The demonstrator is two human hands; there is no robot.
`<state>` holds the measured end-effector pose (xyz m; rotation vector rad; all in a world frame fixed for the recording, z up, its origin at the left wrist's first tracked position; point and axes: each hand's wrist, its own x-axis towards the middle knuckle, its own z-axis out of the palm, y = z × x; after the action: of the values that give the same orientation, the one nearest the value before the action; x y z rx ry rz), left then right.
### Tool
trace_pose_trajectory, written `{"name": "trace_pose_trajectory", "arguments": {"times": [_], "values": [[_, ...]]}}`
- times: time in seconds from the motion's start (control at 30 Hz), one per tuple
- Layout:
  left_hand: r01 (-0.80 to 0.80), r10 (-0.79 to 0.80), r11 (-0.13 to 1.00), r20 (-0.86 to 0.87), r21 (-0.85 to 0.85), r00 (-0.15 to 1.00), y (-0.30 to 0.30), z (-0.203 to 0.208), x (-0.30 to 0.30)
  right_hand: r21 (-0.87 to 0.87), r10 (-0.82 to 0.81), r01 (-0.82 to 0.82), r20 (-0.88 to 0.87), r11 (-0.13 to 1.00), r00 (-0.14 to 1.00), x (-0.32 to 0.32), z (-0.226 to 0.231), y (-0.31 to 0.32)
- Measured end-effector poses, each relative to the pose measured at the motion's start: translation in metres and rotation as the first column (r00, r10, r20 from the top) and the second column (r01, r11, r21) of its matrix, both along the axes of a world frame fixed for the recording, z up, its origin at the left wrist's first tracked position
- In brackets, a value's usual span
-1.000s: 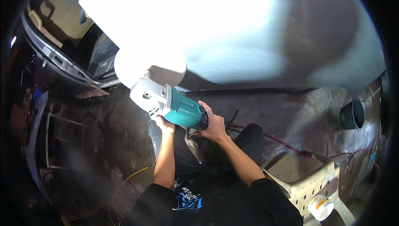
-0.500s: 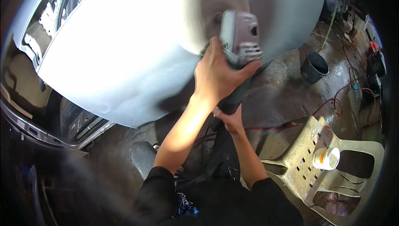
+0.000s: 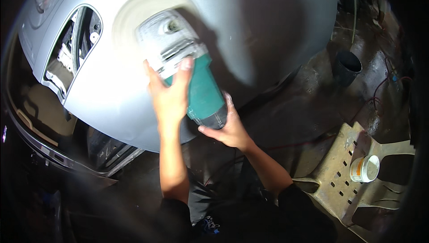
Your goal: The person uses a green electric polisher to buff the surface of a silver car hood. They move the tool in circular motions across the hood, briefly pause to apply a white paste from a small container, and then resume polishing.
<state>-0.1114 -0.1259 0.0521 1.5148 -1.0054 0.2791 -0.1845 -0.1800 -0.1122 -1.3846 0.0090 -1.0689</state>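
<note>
A teal and metallic-headed car polisher (image 3: 203,89) is in both my hands. Its round cream pad (image 3: 127,19) lies against the silver car body panel (image 3: 114,102) and looks blurred, as if spinning. My left hand (image 3: 169,91) grips the polisher just behind its metal head, thumb and fingers on either side. Around the dark rear end of the tool's body, my right hand (image 3: 233,131) is closed, with the thumb below. The palm sides of both hands are hidden by the tool.
An open lamp cavity (image 3: 73,48) shows in the panel's left part. On the right stands a dirty pale plastic chair (image 3: 326,178) with a white tub (image 3: 364,169) on its seat. A black bucket (image 3: 346,69) and a red cable (image 3: 380,89) are on the wet floor.
The polisher has moved left across the panel, and its body is now tilted toward the upper left. Both hands have kept hold and moved with it. The view has shifted.
</note>
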Motion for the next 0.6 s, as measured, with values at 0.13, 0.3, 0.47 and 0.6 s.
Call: {"name": "trace_pose_trajectory", "arguments": {"times": [0.13, 0.3, 0.47, 0.6], "values": [[0.010, -0.012, 0.980, -0.010, -0.197, 1.000, 0.043, -0.005, 0.037, -0.133, 0.110, -0.124, -0.111, 0.983, 0.988, -0.005, 0.040, 0.005], [0.071, -0.069, 0.994, 0.027, -0.086, 0.997, -0.018, 0.014, 0.014, -0.063, -0.084, 0.082, -0.039, 0.995, 0.996, -0.021, 0.042, -0.028], [0.161, -0.174, 0.970, 0.060, 0.180, 0.983, -0.092, 0.036, -0.030, 0.268, -0.060, 0.067, -0.032, 0.961, 0.998, -0.040, 0.035, -0.056], [0.089, -0.129, 0.938, 0.099, 0.336, 0.987, -0.104, 0.042, -0.047, 0.329, -0.018, 0.024, -0.023, 0.944, 1.000, -0.046, 0.036, -0.059]]}}
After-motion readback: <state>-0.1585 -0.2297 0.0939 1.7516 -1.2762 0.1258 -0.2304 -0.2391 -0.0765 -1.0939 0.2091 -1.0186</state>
